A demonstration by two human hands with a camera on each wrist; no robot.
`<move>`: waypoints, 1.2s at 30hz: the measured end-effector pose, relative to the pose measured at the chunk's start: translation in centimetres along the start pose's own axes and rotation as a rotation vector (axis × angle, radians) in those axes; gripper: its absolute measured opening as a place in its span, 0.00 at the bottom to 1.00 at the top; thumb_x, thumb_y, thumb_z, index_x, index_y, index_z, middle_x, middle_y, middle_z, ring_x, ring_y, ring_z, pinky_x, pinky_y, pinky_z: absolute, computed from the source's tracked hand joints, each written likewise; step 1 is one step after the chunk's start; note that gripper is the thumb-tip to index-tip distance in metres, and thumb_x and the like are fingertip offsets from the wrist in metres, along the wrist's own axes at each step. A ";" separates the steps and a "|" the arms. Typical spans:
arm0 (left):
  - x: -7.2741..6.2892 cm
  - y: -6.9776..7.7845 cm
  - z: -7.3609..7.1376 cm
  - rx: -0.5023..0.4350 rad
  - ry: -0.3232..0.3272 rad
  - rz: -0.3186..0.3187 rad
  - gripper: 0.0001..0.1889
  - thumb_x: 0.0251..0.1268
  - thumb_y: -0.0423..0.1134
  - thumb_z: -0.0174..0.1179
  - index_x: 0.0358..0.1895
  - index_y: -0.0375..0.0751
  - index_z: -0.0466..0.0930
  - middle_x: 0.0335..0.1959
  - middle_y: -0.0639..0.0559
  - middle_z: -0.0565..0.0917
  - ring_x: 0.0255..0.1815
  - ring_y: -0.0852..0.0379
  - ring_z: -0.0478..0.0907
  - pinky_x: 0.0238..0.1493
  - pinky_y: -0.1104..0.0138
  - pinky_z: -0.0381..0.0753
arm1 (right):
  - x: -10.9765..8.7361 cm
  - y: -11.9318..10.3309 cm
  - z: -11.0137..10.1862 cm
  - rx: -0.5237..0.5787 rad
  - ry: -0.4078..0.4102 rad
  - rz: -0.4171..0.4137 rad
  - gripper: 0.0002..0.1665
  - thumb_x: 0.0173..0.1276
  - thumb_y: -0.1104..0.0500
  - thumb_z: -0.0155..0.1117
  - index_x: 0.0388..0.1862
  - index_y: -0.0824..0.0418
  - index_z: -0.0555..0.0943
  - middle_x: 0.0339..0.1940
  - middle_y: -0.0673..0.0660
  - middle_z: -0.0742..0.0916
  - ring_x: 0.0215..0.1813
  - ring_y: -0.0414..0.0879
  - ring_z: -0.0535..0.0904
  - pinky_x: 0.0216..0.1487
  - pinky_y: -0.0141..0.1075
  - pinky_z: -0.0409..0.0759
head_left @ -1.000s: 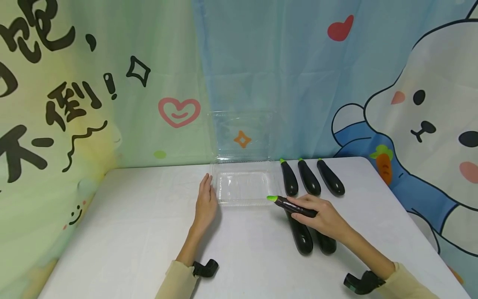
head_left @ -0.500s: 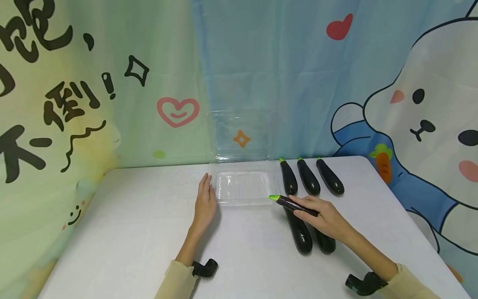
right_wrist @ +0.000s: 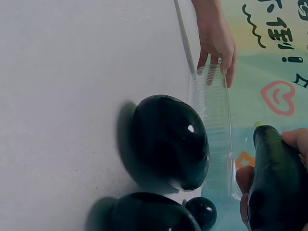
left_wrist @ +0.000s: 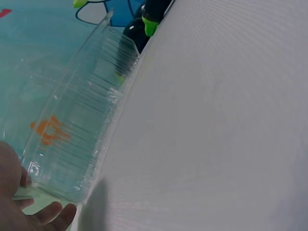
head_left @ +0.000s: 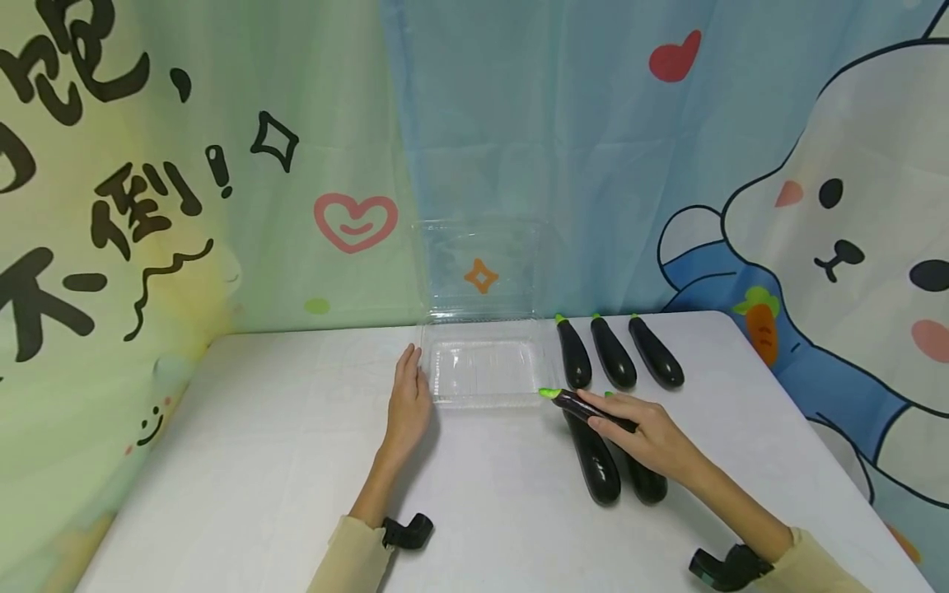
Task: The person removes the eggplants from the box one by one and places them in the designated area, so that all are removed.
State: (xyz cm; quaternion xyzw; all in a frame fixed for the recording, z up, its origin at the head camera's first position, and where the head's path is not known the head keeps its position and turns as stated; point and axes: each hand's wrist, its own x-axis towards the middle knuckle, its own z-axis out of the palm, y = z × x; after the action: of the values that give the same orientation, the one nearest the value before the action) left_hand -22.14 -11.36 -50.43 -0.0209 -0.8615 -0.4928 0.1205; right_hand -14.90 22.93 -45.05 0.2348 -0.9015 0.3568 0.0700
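A dark purple eggplant [head_left: 593,409] with a green stem end is gripped in my right hand [head_left: 643,430], between thumb and fingers. It hovers above two eggplants lying on the table, a nearer one [head_left: 596,461] and another [head_left: 647,482] partly hidden by the hand. Its stem end points left, by the near right corner of a clear plastic container [head_left: 485,371]. My left hand [head_left: 409,403] rests with fairly straight fingers against the container's left side. In the left wrist view its fingertips [left_wrist: 65,214] lie at the container's end wall.
Three more eggplants stand in a row at the back right, the middle one [head_left: 614,352] among them. The container's clear lid [head_left: 482,268] stands raised against the printed curtain [head_left: 474,99]. A white cloth covers the table [head_left: 259,461].
My right hand has drifted slightly right and down with the eggplant, drawing its tip away from the container's corner. My left hand stays in place.
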 end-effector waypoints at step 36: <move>0.0 0.1 0.1 -0.004 0.005 0.013 0.23 0.78 0.35 0.36 0.72 0.32 0.60 0.76 0.42 0.59 0.77 0.43 0.56 0.76 0.49 0.59 | -1.7 0.5 -0.4 -0.010 0.025 0.096 0.23 0.70 0.57 0.61 0.64 0.55 0.77 0.57 0.61 0.85 0.48 0.33 0.79 0.40 0.25 0.81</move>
State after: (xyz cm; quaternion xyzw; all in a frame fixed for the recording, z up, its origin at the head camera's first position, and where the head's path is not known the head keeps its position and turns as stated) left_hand -22.09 -11.25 -50.40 -0.0255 -0.8601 -0.4937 0.1260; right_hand -13.67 24.17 -45.54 0.1863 -0.9125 0.3583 0.0651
